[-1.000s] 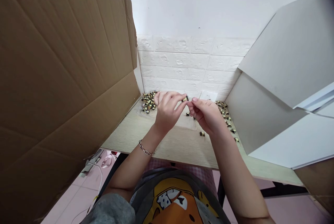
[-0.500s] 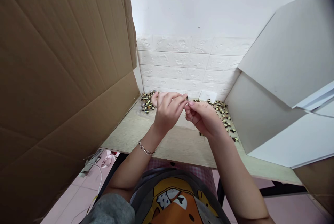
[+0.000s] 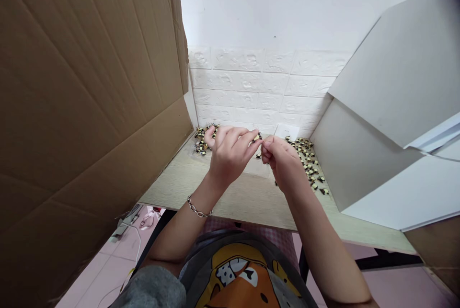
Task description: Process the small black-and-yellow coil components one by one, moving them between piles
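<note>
Above the pale wooden table (image 3: 215, 193), my left hand (image 3: 232, 152) pinches a small black and yellow part (image 3: 257, 137) between its fingertips, the other fingers spread. Beside it on the right is my right hand (image 3: 282, 157), its thumb and fingers closed near that part; what they pinch is too small to make out. A heap of small black and yellow parts (image 3: 201, 147) lies behind my left hand. More such parts (image 3: 312, 166) are scattered to the right of my right hand.
Brown cardboard (image 3: 89, 83) walls off the left side, and white panels (image 3: 381, 164) stand on the right. A white brick-patterned wall (image 3: 244, 80) rises at the back. A small white paper (image 3: 286, 131) is at the table's rear.
My right hand has turned and its fingers have curled in more, a little farther right. More of the black and yellow part now shows at my left fingertips.
</note>
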Motion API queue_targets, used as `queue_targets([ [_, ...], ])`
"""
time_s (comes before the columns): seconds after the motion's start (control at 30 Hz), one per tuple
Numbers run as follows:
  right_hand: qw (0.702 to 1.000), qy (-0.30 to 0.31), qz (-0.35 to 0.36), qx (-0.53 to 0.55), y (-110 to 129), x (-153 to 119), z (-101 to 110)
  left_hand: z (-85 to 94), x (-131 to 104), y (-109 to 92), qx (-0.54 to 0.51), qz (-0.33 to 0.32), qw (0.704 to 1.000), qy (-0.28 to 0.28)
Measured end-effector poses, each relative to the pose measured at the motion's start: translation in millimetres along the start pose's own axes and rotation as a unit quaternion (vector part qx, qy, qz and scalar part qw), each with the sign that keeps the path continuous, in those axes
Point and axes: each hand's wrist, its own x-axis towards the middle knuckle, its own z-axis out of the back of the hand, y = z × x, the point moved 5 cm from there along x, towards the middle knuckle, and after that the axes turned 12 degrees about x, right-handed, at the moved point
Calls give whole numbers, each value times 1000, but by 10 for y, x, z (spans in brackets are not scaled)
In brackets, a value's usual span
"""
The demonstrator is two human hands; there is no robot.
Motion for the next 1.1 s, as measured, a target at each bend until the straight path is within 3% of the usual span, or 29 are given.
queue_targets([
  [0.2, 992, -15, 45, -121, 81, 1, 40, -23, -25, 9, -25, 22, 999, 34],
  [0.4, 982, 16, 61, -178, 169, 22, -19, 0, -89, 34, -33, 68, 996, 48],
  [0.7, 989, 76, 38, -124, 77, 68, -80, 3, -64, 53, -100, 141, 983, 62],
  [0.83, 992, 92, 28, -83, 25, 68, -124, -30, -82, 87, -169, 187, 964, 81],
  [0.93, 990, 80, 43, -108, 49, 57, -126, -123, -141, 141, -284, 267, 912, 126],
  [1.0, 985, 62, 57, -148, 84, 44, -113, -217, -199, 168, -381, 334, 846, 163],
  [1.1, 974, 33, 89, -204, 141, 20, -99, -346, -274, 165, -515, 410, 724, 204],
])
